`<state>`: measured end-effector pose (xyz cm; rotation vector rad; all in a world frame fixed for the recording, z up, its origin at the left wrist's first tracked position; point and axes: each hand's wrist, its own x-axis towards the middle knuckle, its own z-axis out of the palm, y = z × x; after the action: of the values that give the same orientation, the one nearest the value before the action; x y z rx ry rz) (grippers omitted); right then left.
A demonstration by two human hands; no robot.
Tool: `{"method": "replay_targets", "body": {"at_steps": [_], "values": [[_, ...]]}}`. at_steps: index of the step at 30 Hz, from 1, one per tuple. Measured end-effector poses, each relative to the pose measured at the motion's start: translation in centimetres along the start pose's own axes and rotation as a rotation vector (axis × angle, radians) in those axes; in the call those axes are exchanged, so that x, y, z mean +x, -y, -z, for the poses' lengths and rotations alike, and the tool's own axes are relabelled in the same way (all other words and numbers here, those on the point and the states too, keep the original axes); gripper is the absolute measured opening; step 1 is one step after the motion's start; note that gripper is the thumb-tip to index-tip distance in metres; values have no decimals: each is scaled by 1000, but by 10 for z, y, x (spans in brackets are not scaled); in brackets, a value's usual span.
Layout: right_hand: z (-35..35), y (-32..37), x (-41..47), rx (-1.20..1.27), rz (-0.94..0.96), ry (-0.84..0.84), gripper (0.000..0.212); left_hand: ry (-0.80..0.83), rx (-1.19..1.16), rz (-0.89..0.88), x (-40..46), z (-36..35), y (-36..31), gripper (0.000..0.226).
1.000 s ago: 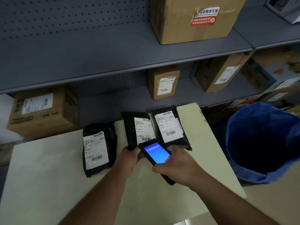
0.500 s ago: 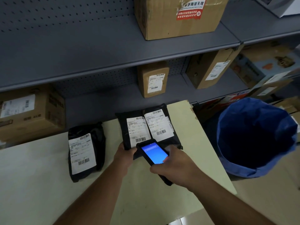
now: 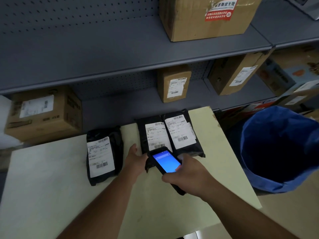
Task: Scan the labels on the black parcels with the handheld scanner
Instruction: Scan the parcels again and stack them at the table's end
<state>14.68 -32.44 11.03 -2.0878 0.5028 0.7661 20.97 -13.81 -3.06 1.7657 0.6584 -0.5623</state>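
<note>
Three black parcels with white barcode labels lie on a pale table [image 3: 51,178]. The left parcel [image 3: 103,156] lies apart. The middle parcel [image 3: 152,135] and the right parcel [image 3: 181,133] lie side by side, touching. My left hand [image 3: 136,159] grips the near left corner of the middle parcel. My right hand [image 3: 188,175] holds the black handheld scanner [image 3: 165,161], its blue screen lit, its front end over the near end of the middle parcel's label.
A grey metal shelf unit [image 3: 120,54] stands behind the table with several labelled cardboard boxes [image 3: 43,112] on it. A blue bin [image 3: 279,149] lined with a bag stands to the right of the table.
Both hands keep their grips. The middle parcel now lies against the right parcel. The view has shifted slightly; the scanner stays over the middle parcel's near end.
</note>
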Motion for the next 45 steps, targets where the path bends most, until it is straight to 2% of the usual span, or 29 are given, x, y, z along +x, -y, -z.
{"method": "replay_targets", "body": {"at_steps": [5,10,15,18,22,25,29,35,45], "values": [[-22,24,-4,-2,38,35,42,-67,151,-104,-2,31,3,82],[-43,41,-8,-53,64,45,42,-185,174,-224,-13,63,12,56],[-67,56,-9,-90,75,69,43,-457,243,-181,-10,107,36,71],[-80,63,-8,-106,85,85,44,-557,334,-98,-8,127,50,80],[-95,69,-6,-121,86,119,46,-501,274,103,-5,138,66,112],[-105,72,-4,-121,73,133,46,-439,206,197,1,137,77,122],[-115,72,0,-138,58,138,46,-402,203,251,8,132,82,121],[-120,70,4,-147,36,151,44,-417,255,276,17,126,81,107],[-112,68,10,-162,23,139,45,-420,370,307,22,117,72,107]]}}
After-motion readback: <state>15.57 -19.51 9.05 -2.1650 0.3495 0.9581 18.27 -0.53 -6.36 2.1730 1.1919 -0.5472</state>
